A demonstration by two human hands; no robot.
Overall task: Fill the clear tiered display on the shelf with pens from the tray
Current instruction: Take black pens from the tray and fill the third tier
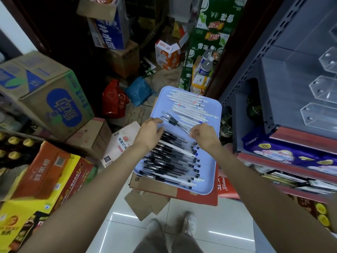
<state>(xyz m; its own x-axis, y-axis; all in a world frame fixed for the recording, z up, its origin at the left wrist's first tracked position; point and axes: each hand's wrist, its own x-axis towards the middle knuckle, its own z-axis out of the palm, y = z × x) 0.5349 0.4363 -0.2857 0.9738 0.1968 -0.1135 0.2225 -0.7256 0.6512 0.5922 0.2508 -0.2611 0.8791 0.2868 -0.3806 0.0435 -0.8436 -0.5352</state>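
Note:
A pale blue tray (215,110) rests on a cardboard box ahead of me. White pens (189,105) lie across its far half, and black-capped clear pens (175,157) fill the near half. My left hand (150,132) rests on the left ends of the black pens with its fingers curled over them. My right hand (203,133) hovers over the middle of the tray with curled fingers pinching a thin pen (175,122). The clear tiered display (321,88) stands on the grey shelf at the right, and its compartments look empty.
Cardboard boxes (47,92) are stacked at the left, and a red and brown box (182,192) lies under the tray. The grey shelf upright (242,84) stands right of the tray, with packaged goods (284,154) on the lower shelf. White floor tiles and my shoes are below.

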